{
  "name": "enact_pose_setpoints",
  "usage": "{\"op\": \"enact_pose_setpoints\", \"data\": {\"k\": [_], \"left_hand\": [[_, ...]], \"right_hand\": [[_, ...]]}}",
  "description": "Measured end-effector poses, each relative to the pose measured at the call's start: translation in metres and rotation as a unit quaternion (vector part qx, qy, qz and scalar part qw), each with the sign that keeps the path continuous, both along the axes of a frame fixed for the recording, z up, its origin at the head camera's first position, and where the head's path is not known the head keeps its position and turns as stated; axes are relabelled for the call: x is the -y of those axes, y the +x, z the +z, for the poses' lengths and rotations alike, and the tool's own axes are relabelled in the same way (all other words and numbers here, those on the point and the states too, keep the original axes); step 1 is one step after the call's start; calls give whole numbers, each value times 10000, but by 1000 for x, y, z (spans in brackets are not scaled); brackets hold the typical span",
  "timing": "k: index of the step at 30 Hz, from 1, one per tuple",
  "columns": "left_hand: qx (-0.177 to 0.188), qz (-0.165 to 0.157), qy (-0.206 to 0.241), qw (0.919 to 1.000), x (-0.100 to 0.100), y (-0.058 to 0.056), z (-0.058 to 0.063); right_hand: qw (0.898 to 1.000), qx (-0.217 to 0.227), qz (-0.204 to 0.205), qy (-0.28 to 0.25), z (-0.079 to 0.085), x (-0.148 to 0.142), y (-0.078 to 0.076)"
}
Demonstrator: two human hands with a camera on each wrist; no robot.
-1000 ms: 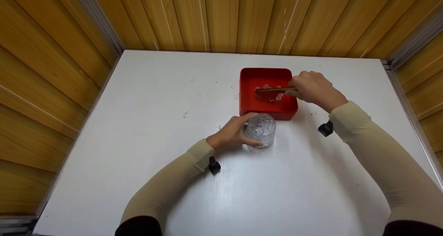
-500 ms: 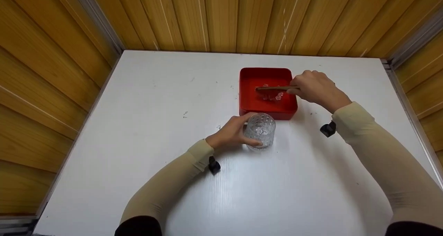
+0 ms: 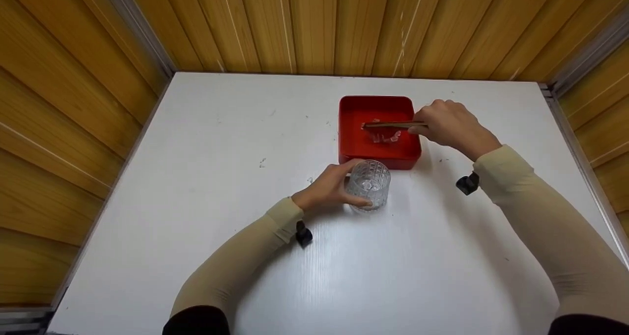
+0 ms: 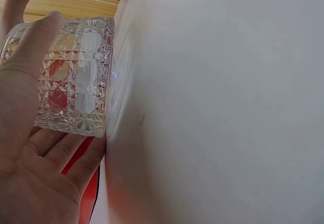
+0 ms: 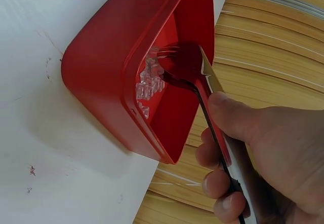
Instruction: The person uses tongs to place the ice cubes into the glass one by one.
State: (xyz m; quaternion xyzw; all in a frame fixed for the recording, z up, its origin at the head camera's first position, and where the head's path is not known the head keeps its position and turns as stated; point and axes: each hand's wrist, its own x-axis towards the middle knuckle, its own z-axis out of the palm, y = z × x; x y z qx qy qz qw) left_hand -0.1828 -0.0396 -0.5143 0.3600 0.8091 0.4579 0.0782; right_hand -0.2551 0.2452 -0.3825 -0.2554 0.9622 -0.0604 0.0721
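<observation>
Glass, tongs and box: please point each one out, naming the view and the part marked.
Glass (image 4: 76,79): left wrist view, on its patterned side.
Tongs (image 3: 396,125): head view, on an arm.
Box (image 5: 101,57): right wrist view, on its outer wall.

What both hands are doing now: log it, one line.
left hand: grips glass | right hand: holds tongs | tong tips: inside red box | clear pieces: in box
</observation>
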Motion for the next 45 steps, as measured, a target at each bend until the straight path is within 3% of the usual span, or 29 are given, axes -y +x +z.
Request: {"op": "enact_pose_setpoints", "data": {"k": [9,19,36,45], "left_hand": [[20,-49,170,9998,-1,-1,0],[105,-40,93,9999,-1,-1,0],[116,71,-59,9999,-1,0,0],[137,68,-83,9998,-1,0,0]], "right_hand": [[9997,-157,187,-16,0,-2,0],[10000,41,-11,-28,-1,-3,2],[9984,-474,128,-284,4,-9,14],[9995,-149,-106,-243,5,-12,18]]}}
